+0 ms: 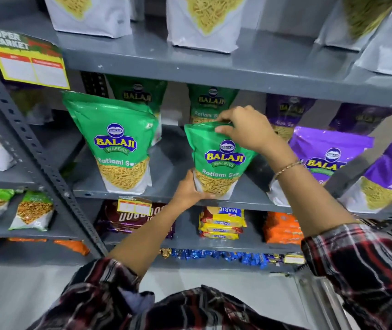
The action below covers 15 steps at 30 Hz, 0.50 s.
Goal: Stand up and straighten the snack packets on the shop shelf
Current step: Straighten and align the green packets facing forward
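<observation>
A green Balaji Ratlami Sev packet (pixel 221 163) stands upright at the front of the grey middle shelf (pixel 166 194). My right hand (pixel 242 129) pinches its top edge. My left hand (pixel 190 189) grips its bottom left corner at the shelf lip. Left of it a second green packet (pixel 118 141) stands upright, leaning slightly. Two more green packets (pixel 138 96) stand behind in the shadow. To the right stand purple Balaji packets (pixel 328 158), partly hidden by my right forearm.
White sev packets (pixel 204 22) line the shelf above. A yellow supermarket price tag (pixel 30 65) hangs on the slotted upright at left. Below lie biscuit packs (pixel 223 222), orange packs (pixel 283 227) and brown packs. Another purple packet (pixel 390 172) stands at far right.
</observation>
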Motion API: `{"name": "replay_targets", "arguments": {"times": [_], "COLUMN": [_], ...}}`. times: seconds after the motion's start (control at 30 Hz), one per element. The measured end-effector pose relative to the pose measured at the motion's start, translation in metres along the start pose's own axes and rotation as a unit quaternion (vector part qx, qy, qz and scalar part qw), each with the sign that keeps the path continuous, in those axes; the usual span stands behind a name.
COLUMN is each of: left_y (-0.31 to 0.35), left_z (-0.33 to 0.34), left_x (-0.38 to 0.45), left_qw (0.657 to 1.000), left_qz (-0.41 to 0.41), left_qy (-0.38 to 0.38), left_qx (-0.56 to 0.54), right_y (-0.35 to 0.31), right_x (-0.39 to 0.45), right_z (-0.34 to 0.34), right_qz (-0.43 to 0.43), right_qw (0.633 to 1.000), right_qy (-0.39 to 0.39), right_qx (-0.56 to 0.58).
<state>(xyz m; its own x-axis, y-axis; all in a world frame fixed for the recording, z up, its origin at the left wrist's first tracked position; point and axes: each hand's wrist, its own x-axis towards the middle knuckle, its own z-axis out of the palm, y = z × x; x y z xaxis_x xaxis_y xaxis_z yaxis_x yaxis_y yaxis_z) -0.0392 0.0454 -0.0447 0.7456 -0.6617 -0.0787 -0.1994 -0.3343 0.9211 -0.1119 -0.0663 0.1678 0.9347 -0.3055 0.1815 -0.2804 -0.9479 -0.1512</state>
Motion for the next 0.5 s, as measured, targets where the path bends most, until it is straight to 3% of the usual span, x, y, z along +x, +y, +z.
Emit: {"name": "replay_targets", "arguments": {"times": [0.17, 0.5], "left_y": [-0.006, -0.012], "left_z": [-0.011, -0.008], "left_x": [-0.003, 0.002], "left_qw": [0.999, 0.998], "left_qz": [0.016, 0.008], "left_qy": [0.004, 0.009], "left_qx": [0.043, 0.061], "right_y": [-0.008, 0.042], "right_x": [0.013, -0.003], "right_z": [0.002, -0.018], "right_qz": [0.053, 0.112], "right_qw": [0.994, 0.989], "right_qy": [0.085, 0.068], "right_qx": [0.049, 0.073]}}
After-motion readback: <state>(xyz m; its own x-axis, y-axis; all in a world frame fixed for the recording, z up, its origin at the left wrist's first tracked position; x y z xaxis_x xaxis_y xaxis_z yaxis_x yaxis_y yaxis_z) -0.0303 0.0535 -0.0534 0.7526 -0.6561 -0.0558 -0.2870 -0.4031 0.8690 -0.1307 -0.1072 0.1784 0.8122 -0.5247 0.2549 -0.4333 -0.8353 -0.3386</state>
